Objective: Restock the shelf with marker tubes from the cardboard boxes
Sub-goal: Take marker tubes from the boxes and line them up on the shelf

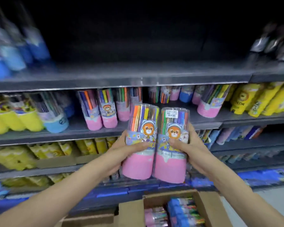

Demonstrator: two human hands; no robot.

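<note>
Two clear marker tubes with pink bases and an orange cartoon bear label are held upright side by side, touching, in front of the shelves. My left hand (121, 149) grips the left tube (140, 145) around its middle. My right hand (187, 145) grips the right tube (172, 146), which carries a white price sticker near its top. Both tubes hover just in front of the second shelf (105, 130), where several matching pink-based tubes (102, 110) stand. Below, an open cardboard box (208, 208) holds more pink and blue tubes lying down.
Yellow and blue-based tubes (23, 120) fill the second shelf's left side, and yellow packs (256, 99) its right. The top shelf (138, 72) has blue tubes (15, 51) at left and dark packs at right, with a wide gap between. Lower shelves hold yellow and blue goods.
</note>
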